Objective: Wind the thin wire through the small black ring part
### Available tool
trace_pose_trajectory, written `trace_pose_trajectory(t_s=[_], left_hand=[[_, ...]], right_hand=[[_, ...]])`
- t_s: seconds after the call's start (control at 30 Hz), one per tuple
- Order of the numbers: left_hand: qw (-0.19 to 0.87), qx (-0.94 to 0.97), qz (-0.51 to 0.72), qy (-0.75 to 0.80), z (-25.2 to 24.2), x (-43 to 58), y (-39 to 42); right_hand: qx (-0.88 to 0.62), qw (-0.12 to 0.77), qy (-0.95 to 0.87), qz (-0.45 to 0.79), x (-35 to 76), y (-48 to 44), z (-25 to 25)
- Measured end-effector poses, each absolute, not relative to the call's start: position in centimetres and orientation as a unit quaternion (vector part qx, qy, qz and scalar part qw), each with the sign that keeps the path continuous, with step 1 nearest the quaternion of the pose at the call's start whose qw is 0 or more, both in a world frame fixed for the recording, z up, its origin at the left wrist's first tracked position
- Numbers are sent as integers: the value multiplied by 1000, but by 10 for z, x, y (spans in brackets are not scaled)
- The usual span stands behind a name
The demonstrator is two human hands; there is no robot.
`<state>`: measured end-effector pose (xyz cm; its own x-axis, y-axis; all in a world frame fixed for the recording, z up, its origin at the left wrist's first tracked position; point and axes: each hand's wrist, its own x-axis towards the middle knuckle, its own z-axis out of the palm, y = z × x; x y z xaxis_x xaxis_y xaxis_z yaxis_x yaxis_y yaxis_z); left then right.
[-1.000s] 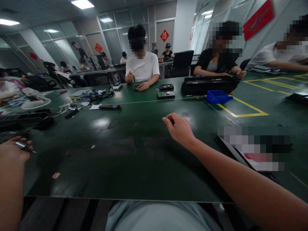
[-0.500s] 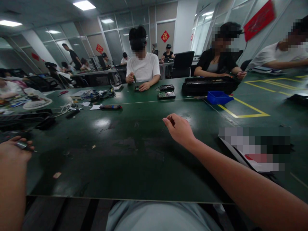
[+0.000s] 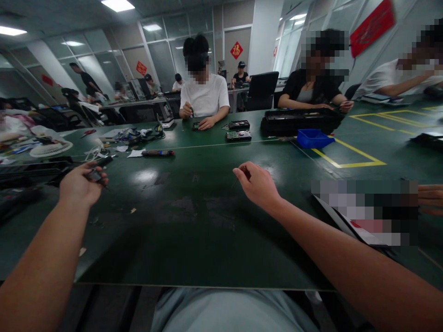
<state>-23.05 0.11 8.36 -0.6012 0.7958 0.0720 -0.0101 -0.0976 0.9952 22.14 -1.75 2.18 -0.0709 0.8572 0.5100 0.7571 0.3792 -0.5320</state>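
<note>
My left hand (image 3: 81,182) is raised over the left part of the green table (image 3: 166,253). Its fingers are closed around a short grey cylindrical tool (image 3: 94,175) with a thin tip pointing down and right. Near the middle, my right hand (image 3: 259,183) is closed in a pinch on a small screwdriver (image 3: 246,171). Its brown handle shows between the fingers, and a thin shaft points down and left. Most of both tools is hidden by my fingers.
Across the table, a person (image 3: 206,94) works on a small device. Hard drives (image 3: 238,135), a black housing (image 3: 301,121) and a blue bin (image 3: 314,138) stand ahead. A striped screwdriver handle (image 3: 157,153) and cables (image 3: 138,136) lie left. Another person's hand (image 3: 431,198) is at far right.
My left hand has moved right and forward over the table, carrying the grey tool. My right hand has stayed in place. Another person's hand has appeared at the right edge.
</note>
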Motion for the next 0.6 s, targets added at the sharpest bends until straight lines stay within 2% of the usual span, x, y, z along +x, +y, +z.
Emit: trace_pose_trajectory(t_s=[0.1, 0.33, 0.5, 0.6], left_hand=[[375, 310, 666, 565, 88, -182, 8], [483, 417, 608, 472, 87, -89, 21], [563, 477, 537, 409, 72, -29, 17], [570, 531, 484, 397, 56, 2, 7]], right_hand=[[-552, 398, -730, 62, 222, -18, 22], [-556, 397, -728, 65, 222, -18, 22], [-555, 392, -731, 61, 223, -17, 22], [-552, 386, -737, 53, 224, -17, 22]])
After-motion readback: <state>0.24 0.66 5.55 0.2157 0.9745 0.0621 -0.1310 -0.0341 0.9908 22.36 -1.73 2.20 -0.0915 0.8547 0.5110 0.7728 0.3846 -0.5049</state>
